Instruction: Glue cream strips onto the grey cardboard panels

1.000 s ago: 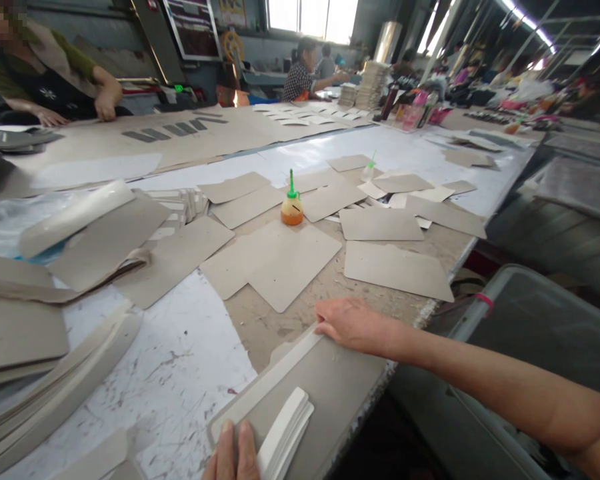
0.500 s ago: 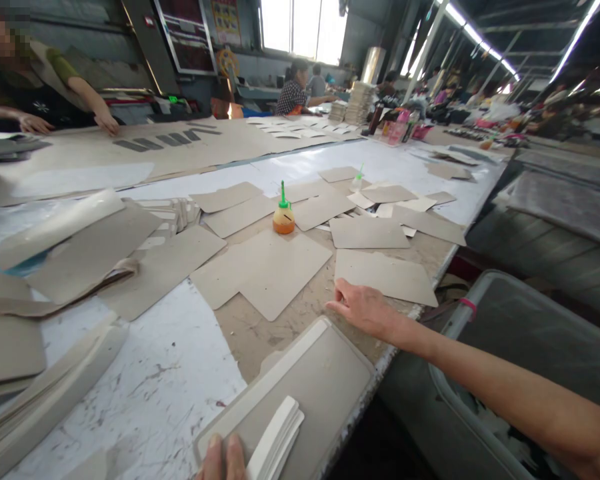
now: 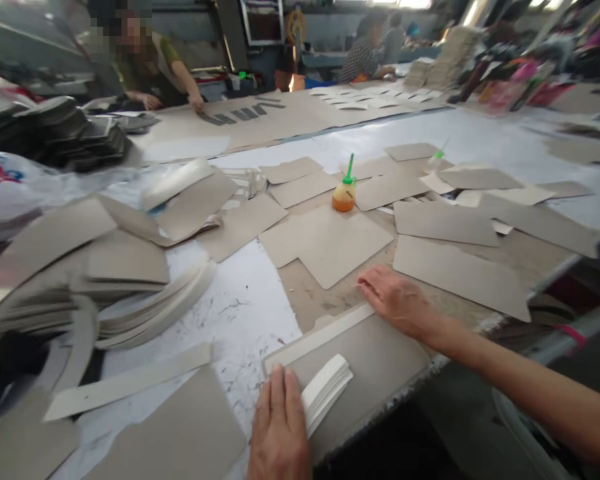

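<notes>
My left hand (image 3: 280,427) lies flat and unclenched on the near end of a grey board (image 3: 390,363) at the edge of the surface (image 3: 310,303). My right hand (image 3: 397,300) is curled at the far end of the pale strip (image 3: 320,340) along that board; I cannot tell whether it pinches anything. White strips (image 3: 327,390) lie stacked on the board beside my left hand. Farther off, a bottle (image 3: 344,197) stands among loose cards (image 3: 333,243).

The grey panel (image 3: 387,357) looks like smooth, matt cardboard. The amber bottle (image 3: 343,198) is translucent plastic. The tabletop (image 3: 263,297) looks scuffed, glossier farther back.
</notes>
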